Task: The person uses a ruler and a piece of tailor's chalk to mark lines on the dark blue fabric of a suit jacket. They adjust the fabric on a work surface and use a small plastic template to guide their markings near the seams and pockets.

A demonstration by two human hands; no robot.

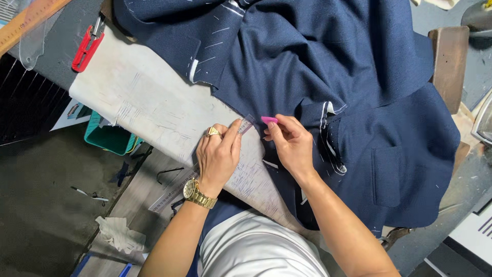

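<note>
Pink chalk is pinched in the right hand's grip; the left hand presses a clear ruler against navy jacket.

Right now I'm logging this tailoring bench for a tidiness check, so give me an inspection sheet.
Surface: pale padded board, covered in chalk marks.
Job's things: navy jacket with white basting; clear ruler; pink chalk.
Clutter: red clip; wooden ruler; teal bin; crumpled cloth on the floor.
Grippers: left hand presses the ruler; right hand pinches the chalk.
Cables: nothing seen.
Surroundings: wooden chair back.
</note>
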